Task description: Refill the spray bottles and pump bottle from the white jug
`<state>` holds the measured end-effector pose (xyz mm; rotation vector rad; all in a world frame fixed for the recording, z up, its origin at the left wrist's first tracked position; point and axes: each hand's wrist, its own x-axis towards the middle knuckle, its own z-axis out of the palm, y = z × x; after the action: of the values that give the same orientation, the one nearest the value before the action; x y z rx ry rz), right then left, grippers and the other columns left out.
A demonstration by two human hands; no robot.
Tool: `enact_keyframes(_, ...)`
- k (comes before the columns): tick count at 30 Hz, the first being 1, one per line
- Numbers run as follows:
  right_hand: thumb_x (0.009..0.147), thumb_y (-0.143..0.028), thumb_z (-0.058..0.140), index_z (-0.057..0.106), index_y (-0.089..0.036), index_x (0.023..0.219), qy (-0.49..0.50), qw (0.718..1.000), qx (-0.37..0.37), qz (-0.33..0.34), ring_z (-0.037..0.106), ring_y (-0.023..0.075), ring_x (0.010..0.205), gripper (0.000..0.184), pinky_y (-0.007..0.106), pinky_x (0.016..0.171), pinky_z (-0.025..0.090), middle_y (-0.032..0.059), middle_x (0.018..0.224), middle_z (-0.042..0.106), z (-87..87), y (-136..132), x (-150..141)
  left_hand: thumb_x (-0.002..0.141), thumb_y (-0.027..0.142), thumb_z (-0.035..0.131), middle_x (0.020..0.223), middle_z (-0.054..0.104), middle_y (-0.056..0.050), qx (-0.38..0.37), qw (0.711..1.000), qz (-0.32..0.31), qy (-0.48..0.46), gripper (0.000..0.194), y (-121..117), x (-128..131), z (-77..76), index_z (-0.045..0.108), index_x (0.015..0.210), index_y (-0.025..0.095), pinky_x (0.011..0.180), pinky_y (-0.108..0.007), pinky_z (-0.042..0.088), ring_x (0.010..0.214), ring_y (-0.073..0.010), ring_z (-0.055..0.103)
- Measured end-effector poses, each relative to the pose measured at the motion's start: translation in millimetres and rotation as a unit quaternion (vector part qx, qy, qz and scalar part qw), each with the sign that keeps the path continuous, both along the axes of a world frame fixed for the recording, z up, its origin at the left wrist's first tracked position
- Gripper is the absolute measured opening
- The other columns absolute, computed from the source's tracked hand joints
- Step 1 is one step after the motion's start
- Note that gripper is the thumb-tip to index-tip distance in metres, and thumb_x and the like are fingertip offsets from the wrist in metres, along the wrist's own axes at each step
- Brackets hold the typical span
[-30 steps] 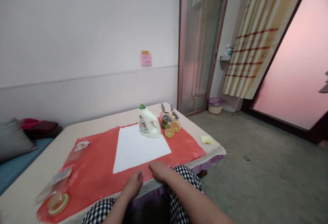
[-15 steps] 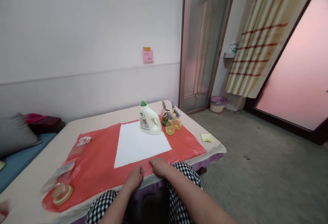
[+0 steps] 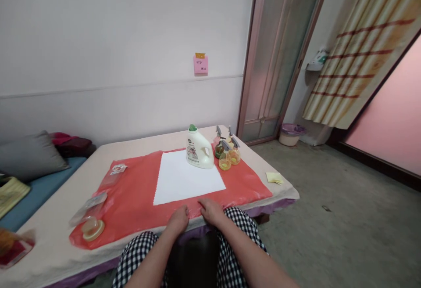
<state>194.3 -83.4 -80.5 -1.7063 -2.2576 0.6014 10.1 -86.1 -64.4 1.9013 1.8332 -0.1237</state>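
My left hand (image 3: 178, 220) rests on the near edge of the red plastic sheet (image 3: 131, 200), its fingers curled in and nothing visible in them. Beside it my right hand (image 3: 211, 212) lies on the same edge, a fingertip stretched toward the left and nothing held. Beyond both hands is a white cloth with a scalloped edge (image 3: 184, 182). A pale green jug-shaped bottle with a handle and green cap (image 3: 199, 149) stands upright at the cloth's far right. Several small spray bottles (image 3: 225, 161) cluster to the jug's right.
At the sheet's left are a round clear container with a yellowish rim (image 3: 94, 230) and clear plastic packages (image 3: 90, 207). A blurred red and orange item (image 3: 15, 248) is at far left. Yellow sticky notes (image 3: 274, 178) lie near the right corner; a bin (image 3: 290, 136) stands on the floor.
The view has swung left, so everything appears shifted right and more of the red and orange item shows. My hands stay at the sheet's edge, and the objects keep their places.
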Motion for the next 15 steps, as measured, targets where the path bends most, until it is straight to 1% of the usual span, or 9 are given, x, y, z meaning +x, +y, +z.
enact_keyframes(3, 0.096, -0.039, 0.061, 0.059, -0.02, 0.128, -0.005, 1.0, 0.003, -0.003, 0.063, 0.0232, 0.11, 0.038, 0.046, 0.093, 0.055, 0.0095, 0.13, 0.061, 3.6, -4, 0, 0.095, 0.04, 0.062, 0.125, 0.064, -0.009, 0.007, 1.0, 0.001, 0.0, 0.036, -4, 2, 5.1, 0.061, 0.124, 0.018, 0.092, -0.045, 0.056, 0.107, -0.0222, 0.065)
enact_keyframes(5, 0.096, -0.039, 0.062, 0.059, -0.019, 0.127, -0.012, 1.0, 0.002, -0.007, 0.064, 0.0231, 0.11, 0.037, 0.046, 0.093, 0.055, 0.0094, 0.129, 0.062, 6.2, -6, -1, 0.096, 0.039, 0.06, 0.119, 0.066, -0.008, 0.012, 1.0, 0.0, 0.0, 0.033, -6, 4, 8.7, 0.062, 0.12, 0.017, 0.092, -0.044, 0.054, 0.105, -0.0215, 0.065)
enact_keyframes(6, 0.096, -0.039, 0.062, 0.06, -0.019, 0.127, -0.017, 1.0, 0.001, -0.011, 0.064, 0.023, 0.109, 0.037, 0.046, 0.092, 0.055, 0.0093, 0.128, 0.062, 7.2, -6, -2, 0.098, 0.036, 0.057, 0.115, 0.068, -0.007, 0.014, 1.0, -0.001, 0.002, 0.029, -7, 5, 10.3, 0.062, 0.118, 0.017, 0.092, -0.042, 0.053, 0.104, -0.021, 0.065)
enact_keyframes(8, 0.096, -0.039, 0.062, 0.06, -0.019, 0.126, -0.026, 0.999, -0.003, -0.018, 0.064, 0.0227, 0.108, 0.037, 0.046, 0.092, 0.056, 0.009, 0.127, 0.063, 8.5, -5, -4, 0.1, 0.025, 0.048, 0.109, 0.07, -0.007, 0.016, 1.0, -0.003, 0.008, 0.021, -6, 6, 12.6, 0.063, 0.114, 0.018, 0.09, -0.037, 0.05, 0.103, -0.0203, 0.066)
enact_keyframes(10, 0.096, -0.039, 0.062, 0.06, -0.018, 0.126, -0.036, 0.999, -0.008, -0.025, 0.065, 0.0223, 0.107, 0.036, 0.045, 0.091, 0.056, 0.0088, 0.125, 0.064, 8.7, -3, -8, 0.099, 0.015, 0.042, 0.107, 0.072, -0.008, 0.012, 1.0, -0.007, 0.016, 0.025, -2, 7, 14.0, 0.063, 0.112, 0.019, 0.088, -0.033, 0.047, 0.104, -0.0202, 0.067)
enact_keyframes(11, 0.096, -0.039, 0.062, 0.061, -0.018, 0.125, -0.042, 0.999, -0.011, -0.028, 0.065, 0.0222, 0.106, 0.036, 0.045, 0.091, 0.056, 0.0087, 0.125, 0.064, 8.4, -2, -9, 0.099, 0.015, 0.042, 0.108, 0.072, -0.009, 0.007, 1.0, -0.01, 0.021, 0.025, 0, 7, 14.5, 0.063, 0.112, 0.019, 0.087, -0.033, 0.047, 0.104, -0.0205, 0.067)
enact_keyframes(12, 0.096, -0.039, 0.062, 0.061, -0.018, 0.124, -0.047, 0.998, -0.014, -0.03, 0.065, 0.0219, 0.106, 0.035, 0.045, 0.091, 0.056, 0.0085, 0.124, 0.064, 7.7, -1, -10, 0.099, 0.02, 0.044, 0.109, 0.071, -0.009, 0.002, 1.0, -0.015, 0.025, 0.023, 3, 7, 14.9, 0.063, 0.112, 0.018, 0.088, -0.035, 0.048, 0.103, -0.0209, 0.067)
enact_keyframes(13, 0.096, -0.039, 0.061, 0.061, -0.018, 0.123, -0.053, 0.998, -0.018, -0.03, 0.065, 0.0215, 0.105, 0.034, 0.044, 0.09, 0.056, 0.0084, 0.123, 0.065, 6.8, 0, -11, 0.1, 0.026, 0.048, 0.11, 0.07, -0.008, -0.004, 0.999, -0.02, 0.028, 0.021, 7, 7, 15.4, 0.063, 0.113, 0.017, 0.09, -0.037, 0.049, 0.103, -0.021, 0.066)
enact_keyframes(15, 0.096, -0.039, 0.061, 0.062, -0.019, 0.121, -0.063, 0.997, -0.023, -0.03, 0.066, 0.0207, 0.103, 0.032, 0.043, 0.09, 0.056, 0.008, 0.121, 0.065, 4.3, 1, -12, 0.098, 0.038, 0.056, 0.112, 0.069, -0.007, -0.017, 0.999, -0.035, 0.029, 0.028, 14, 5, 16.5, 0.064, 0.113, 0.016, 0.093, -0.042, 0.052, 0.102, -0.0209, 0.066)
